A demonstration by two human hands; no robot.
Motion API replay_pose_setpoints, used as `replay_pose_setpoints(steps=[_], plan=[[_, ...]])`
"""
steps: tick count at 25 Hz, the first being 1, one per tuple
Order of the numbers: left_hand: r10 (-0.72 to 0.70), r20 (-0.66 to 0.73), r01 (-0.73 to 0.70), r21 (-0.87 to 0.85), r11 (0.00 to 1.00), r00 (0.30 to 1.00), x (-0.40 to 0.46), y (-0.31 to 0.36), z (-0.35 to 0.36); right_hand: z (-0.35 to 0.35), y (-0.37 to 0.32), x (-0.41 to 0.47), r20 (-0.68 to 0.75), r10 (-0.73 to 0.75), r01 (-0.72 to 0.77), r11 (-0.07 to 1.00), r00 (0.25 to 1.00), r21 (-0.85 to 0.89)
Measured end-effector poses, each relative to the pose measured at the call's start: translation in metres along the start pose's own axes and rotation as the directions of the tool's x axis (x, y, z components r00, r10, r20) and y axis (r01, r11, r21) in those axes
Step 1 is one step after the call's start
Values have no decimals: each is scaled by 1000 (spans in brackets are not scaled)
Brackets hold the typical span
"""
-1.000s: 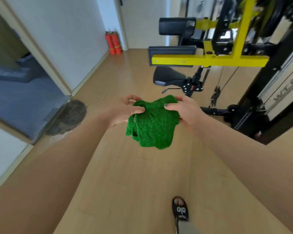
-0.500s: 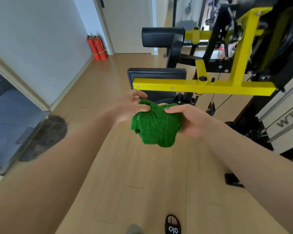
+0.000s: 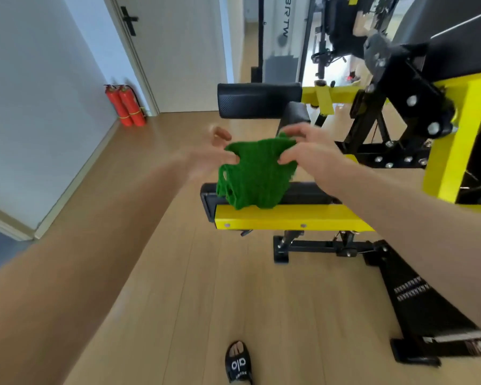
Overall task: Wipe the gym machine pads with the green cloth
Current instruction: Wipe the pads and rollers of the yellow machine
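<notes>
The black sandal [image 3: 238, 363] at the bottom reads "alo", and mirrored letters, seemingly "WTRB", run down a white panel [image 3: 281, 29] at the back. Both hands grasp the green cloth [image 3: 254, 175]: the left hand [image 3: 210, 157] pinches its left edge and the right hand [image 3: 307, 150] its upper right edge. The cloth hangs between them in front of the black pad [image 3: 303, 194] on the yellow bar [image 3: 289, 218]; I cannot tell whether it touches either.

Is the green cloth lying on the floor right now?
No, the green cloth is held up by both hands, left hand and right hand.
</notes>
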State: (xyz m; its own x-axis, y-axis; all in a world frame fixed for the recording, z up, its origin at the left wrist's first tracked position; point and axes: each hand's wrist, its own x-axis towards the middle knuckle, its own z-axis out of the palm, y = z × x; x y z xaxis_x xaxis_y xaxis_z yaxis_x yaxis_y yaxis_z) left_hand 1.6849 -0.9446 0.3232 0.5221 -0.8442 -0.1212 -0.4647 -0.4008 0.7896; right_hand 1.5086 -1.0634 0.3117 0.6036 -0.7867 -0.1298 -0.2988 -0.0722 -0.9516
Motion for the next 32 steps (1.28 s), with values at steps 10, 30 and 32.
replay_pose_setpoints(steps=[10,30,32], plan=[[68,234,-150,353,924,970,70,-77,29,35,73,66,326,-95,263,812,940,-521],[-733,63,504,-765,401,677,100,-177,82,152,114,146,775,-301,831,186,556,-524],[-739,91,504,-785,359,668,101,-178,82,152,113,145,759,-320,824,209,567,-527]])
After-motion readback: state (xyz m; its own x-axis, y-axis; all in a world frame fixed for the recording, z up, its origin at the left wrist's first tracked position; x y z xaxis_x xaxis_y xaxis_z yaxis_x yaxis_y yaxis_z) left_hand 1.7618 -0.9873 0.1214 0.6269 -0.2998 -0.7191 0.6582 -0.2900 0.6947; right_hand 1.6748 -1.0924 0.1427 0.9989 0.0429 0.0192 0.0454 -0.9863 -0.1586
